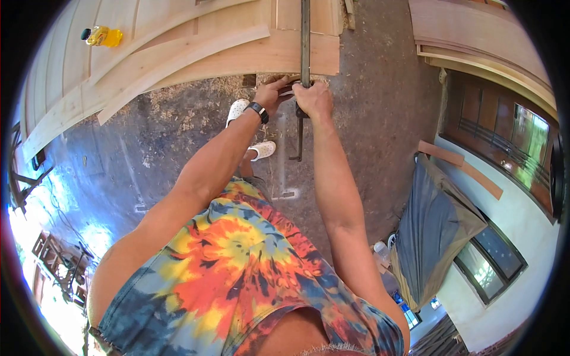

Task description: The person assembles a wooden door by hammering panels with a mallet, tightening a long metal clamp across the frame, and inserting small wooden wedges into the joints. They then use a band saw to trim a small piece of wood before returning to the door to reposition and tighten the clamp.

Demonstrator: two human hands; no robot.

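Observation:
A long metal bar clamp (305, 41) lies across the wooden panel (249, 59), its near end and crank handle sticking out past the panel's edge. My right hand (314, 98) is closed around the clamp's near end. Just left of it, my left hand (273, 94), with a watch on the wrist, reaches to the panel's edge beside the clamp. Its fingers point toward the bar, and what they hold, if anything, is hidden. A thin curved wood strip (196, 59) rests on the panel to the left.
A yellow bottle (105, 37) with a black cap lies on the panel at the upper left. Stacked boards (487, 35) are at the upper right. Wood shavings litter the floor (380, 118). A covered object (433, 219) stands by the wall at the right.

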